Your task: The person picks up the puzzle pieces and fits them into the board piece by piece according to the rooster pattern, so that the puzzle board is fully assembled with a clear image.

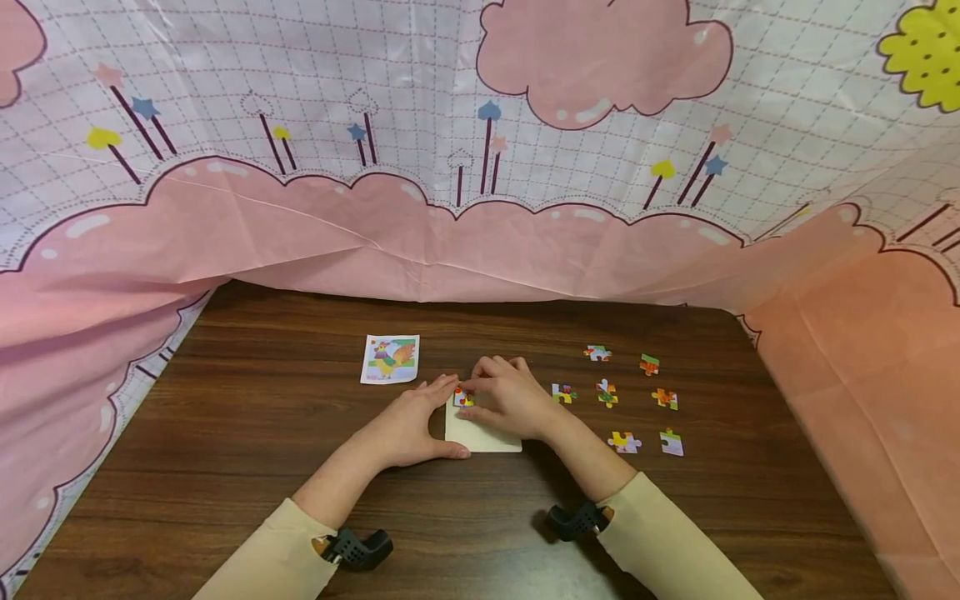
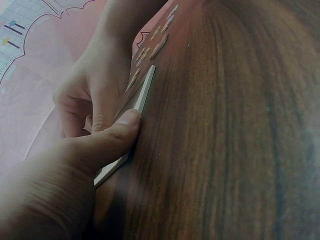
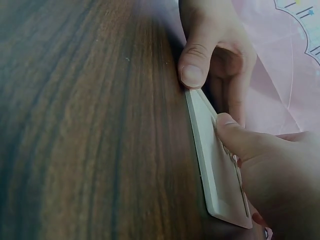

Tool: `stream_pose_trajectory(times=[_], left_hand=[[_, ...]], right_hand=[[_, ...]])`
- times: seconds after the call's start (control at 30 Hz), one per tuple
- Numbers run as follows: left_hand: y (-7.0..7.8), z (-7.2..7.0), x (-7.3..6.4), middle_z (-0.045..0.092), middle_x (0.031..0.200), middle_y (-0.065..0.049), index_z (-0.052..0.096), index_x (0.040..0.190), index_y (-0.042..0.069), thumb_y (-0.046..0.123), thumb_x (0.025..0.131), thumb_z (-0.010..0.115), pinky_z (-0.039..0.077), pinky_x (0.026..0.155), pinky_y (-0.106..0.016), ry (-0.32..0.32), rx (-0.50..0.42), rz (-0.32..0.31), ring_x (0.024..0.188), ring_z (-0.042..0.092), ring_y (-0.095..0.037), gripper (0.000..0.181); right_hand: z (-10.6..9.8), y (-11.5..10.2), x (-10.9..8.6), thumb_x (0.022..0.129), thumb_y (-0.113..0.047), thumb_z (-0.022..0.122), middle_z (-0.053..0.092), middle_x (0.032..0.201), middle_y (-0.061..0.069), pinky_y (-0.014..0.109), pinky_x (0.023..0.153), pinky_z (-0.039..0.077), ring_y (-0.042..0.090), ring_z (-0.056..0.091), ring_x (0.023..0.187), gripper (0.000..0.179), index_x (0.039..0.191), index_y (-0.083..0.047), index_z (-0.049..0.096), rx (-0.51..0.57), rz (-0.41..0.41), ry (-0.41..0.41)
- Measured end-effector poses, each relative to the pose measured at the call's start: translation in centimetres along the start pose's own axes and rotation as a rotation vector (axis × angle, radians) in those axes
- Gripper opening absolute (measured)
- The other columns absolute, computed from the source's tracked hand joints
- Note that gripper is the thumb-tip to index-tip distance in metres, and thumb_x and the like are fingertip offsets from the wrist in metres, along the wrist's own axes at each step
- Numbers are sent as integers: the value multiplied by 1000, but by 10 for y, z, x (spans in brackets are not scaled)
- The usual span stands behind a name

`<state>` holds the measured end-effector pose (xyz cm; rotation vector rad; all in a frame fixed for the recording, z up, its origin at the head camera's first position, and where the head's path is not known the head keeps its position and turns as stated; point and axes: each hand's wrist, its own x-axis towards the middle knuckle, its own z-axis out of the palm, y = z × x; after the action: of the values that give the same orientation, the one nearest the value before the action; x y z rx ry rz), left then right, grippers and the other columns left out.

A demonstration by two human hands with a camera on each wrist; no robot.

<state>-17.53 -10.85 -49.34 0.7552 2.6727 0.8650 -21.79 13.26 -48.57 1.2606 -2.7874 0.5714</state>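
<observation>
The jigsaw tray [image 1: 483, 435] is laid on the table [image 1: 225, 467], a chicken picture [image 1: 391, 359] placed beyond its far-left corner. Its left edge is gripped by the left hand [image 1: 405, 427]. At the same corner, a puzzle piece [image 1: 462, 401] is pinched by the right hand [image 1: 512, 399], apparently being fitted; pressing flat seems needed next. Loose pieces [image 1: 664, 399] are spread toward the table's right edge.

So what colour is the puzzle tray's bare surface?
Cream; the puzzle tray shows best in the head view.
</observation>
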Motion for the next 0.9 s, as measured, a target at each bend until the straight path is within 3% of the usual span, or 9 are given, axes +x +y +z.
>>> stream_pose_trajectory(times=[0.37, 0.9], left_hand=[[-1, -1, 0, 29, 172, -10, 34, 167, 10, 67, 82, 83, 23, 126, -57, 1, 4, 13, 155, 27, -40, 113], [0, 1, -1, 26, 172, -9, 31, 168, 12, 67, 84, 81, 19, 127, -56, -7, 9, 6, 156, 24, -38, 112]], right_hand=[[1, 3, -4, 96, -45, 79, 60, 111, -7, 48, 92, 39, 14, 55, 108, 42, 125, -15, 81, -22, -18, 54], [6, -1, -2, 96, -45, 80, 58, 110, -7, 46, 87, 38, 14, 54, 104, 40, 125, -18, 81, -45, 3, 62]])
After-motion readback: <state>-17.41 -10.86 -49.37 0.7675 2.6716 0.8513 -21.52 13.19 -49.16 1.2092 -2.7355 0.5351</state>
